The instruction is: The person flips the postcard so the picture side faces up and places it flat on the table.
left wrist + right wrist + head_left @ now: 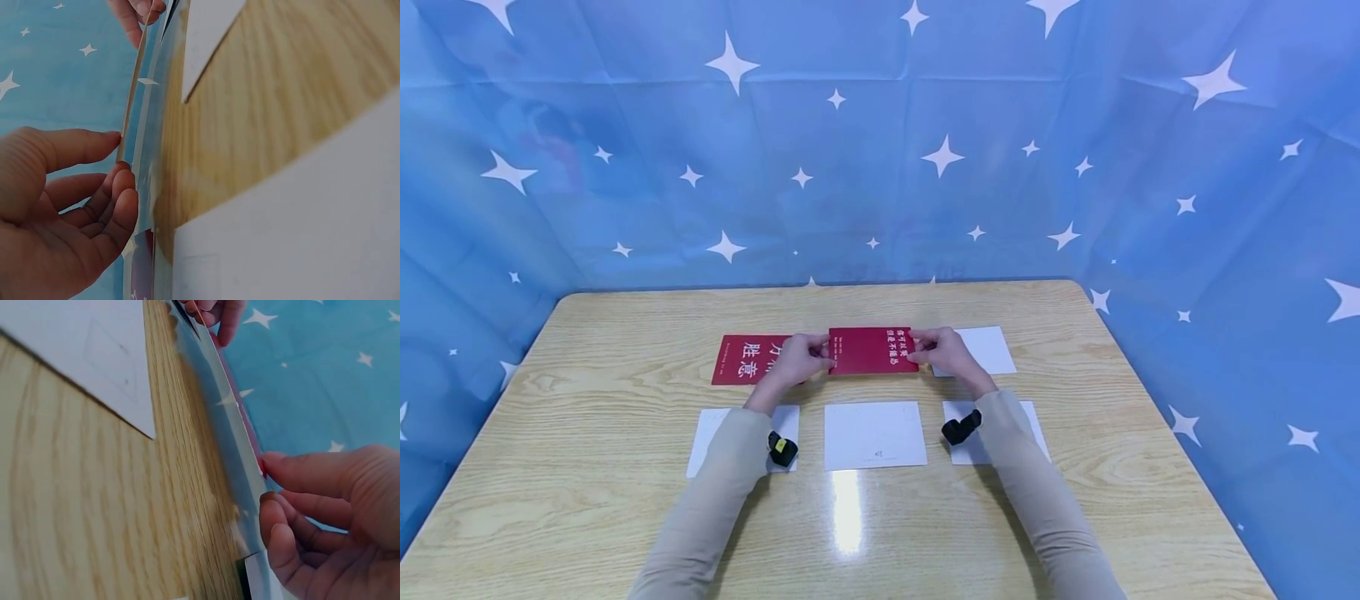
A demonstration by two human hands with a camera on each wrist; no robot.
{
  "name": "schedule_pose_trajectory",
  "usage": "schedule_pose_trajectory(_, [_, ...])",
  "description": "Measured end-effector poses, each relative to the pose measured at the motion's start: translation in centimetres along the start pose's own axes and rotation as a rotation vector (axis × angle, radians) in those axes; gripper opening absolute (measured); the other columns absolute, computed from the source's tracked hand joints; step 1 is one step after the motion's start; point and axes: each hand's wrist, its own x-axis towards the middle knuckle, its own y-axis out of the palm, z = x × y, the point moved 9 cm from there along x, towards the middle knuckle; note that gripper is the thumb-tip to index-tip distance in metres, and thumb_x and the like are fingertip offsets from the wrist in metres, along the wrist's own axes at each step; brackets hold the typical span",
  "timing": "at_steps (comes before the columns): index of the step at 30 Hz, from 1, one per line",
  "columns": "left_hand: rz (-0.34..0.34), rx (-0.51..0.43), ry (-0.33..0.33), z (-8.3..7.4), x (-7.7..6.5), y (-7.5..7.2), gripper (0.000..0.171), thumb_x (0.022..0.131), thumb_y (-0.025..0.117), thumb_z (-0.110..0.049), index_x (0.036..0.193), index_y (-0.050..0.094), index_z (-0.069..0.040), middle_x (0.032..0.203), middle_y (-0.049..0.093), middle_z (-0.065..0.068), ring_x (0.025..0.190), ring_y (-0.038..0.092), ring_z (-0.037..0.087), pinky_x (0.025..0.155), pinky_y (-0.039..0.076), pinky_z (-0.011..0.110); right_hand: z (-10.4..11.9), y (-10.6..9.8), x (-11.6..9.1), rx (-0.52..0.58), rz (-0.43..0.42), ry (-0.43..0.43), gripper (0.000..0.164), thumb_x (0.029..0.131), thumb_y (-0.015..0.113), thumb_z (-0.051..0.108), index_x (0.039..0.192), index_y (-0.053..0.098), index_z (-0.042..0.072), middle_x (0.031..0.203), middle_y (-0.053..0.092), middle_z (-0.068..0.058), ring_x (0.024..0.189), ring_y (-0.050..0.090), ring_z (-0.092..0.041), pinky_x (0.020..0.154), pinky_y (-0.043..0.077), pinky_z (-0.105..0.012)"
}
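Red card in hand: a red rectangular paper card [865, 352] is hanging between both hands, above the table [587, 417].
Hands: the left hand [797, 360] is pinching one short edge with thumb and fingertips; the right hand [951, 353] is pinching the opposite edge.
Head view only: it is showing the card's red printed face, and a black wrist device beside each cuff, the left [783, 449] and the right [962, 427].
Wrist views only: both are showing the card nearly edge-on, and a faint outlined box on a white card.
Card count: six are showing, two red and four white.
Second red card: a red rectangular card [733, 362] is lying left of the left hand, partly covered by it.
White cards: one white rectangular card [988, 350] is lying behind the right hand; three are lying nearer the person, under the left forearm [706, 432], between the forearms [876, 437] and under the right forearm [972, 453].
Writing: the held card is reading "你可以", "但是不能" and more; the second is showing "胜意". Smaller print is staying illegible.
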Motion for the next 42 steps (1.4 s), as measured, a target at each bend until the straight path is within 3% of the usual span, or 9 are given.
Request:
schedule_pose_trajectory(6, [-0.006,0.042,0.014,-0.3,0.0,0.2,0.044,0.084,0.065,0.001,0.126,0.054,0.006,0.076,0.053,0.006,0.064,0.044,0.015,0.051,0.035,0.023,-0.3,0.4,0.1,-0.051,0.017,0.041,0.048,0.084,0.069,0.008,0.129,0.054,-0.001,0.089,0.064,-0.01,0.077,0.054,-0.017,0.067,0.044,-0.026])
schedule_pose_trajectory(19, [-0.003,0.133,0.002,-0.2,0.3,0.5,0.046,0.083,0.066,-0.001,0.127,0.053,0.006,0.069,0.05,0.005,0.065,0.042,0.017,0.054,0.035,0.023,-0.2,0.9,0.5,-0.107,0.039,0.069,0.047,0.083,0.069,0.006,0.128,0.055,-0.001,0.073,0.057,-0.005,0.064,0.045,-0.015,0.06,0.036,-0.026])
schedule_pose_trajectory(30, [-0.019,0.197,-0.01,-0.8,0.5,0.8,0.042,0.081,0.07,-0.004,0.12,0.059,0.008,0.062,0.043,0.003,0.057,0.038,0.014,0.051,0.032,0.023,-0.1,1.1,0.8,-0.172,0.03,0.145,0.048,0.082,0.071,0.005,0.127,0.056,-0.001,0.086,0.061,-0.01,0.075,0.049,-0.018,0.062,0.039,-0.025])
schedule_pose_trajectory(33, [-0.03,0.223,-0.021,-1.0,0.5,0.9,0.041,0.081,0.07,-0.004,0.119,0.059,0.008,0.064,0.049,0.007,0.055,0.038,0.014,0.05,0.033,0.023,0.1,1.3,0.8,-0.204,0.029,0.146,0.047,0.082,0.071,0.004,0.126,0.056,-0.002,0.091,0.063,-0.011,0.077,0.051,-0.019,0.06,0.041,-0.024])
schedule_pose_trajectory(35, [-0.038,0.237,-0.036,-1.1,0.5,1.0,0.041,0.081,0.07,-0.006,0.118,0.06,0.009,0.078,0.061,0.014,0.056,0.041,0.014,0.051,0.034,0.023,0.3,1.3,0.9,-0.222,0.028,0.143,0.046,0.082,0.07,0.004,0.125,0.056,-0.003,0.094,0.064,-0.012,0.079,0.053,-0.019,0.06,0.042,-0.024])
schedule_pose_trajectory(39, [-0.058,0.264,-0.044,-1.4,0.5,1.1,0.027,0.081,0.071,-0.006,0.104,0.068,0.008,0.08,0.065,0.016,0.055,0.042,0.014,0.05,0.035,0.022,0.7,1.4,0.8,-0.245,0.024,0.139,0.046,0.081,0.071,0.003,0.124,0.056,-0.005,0.097,0.064,-0.014,0.079,0.055,-0.02,0.061,0.044,-0.025])
schedule_pose_trajectory(42, [-0.073,0.296,-0.039,-1.8,0.5,1.1,0.011,0.079,0.072,-0.005,0.086,0.07,0.003,0.064,0.058,0.008,0.053,0.042,0.014,0.049,0.034,0.023,0.9,1.6,0.7,-0.264,0.026,0.142,0.047,0.08,0.071,0.002,0.124,0.056,-0.005,0.099,0.064,-0.015,0.077,0.055,-0.02,0.061,0.044,-0.025])
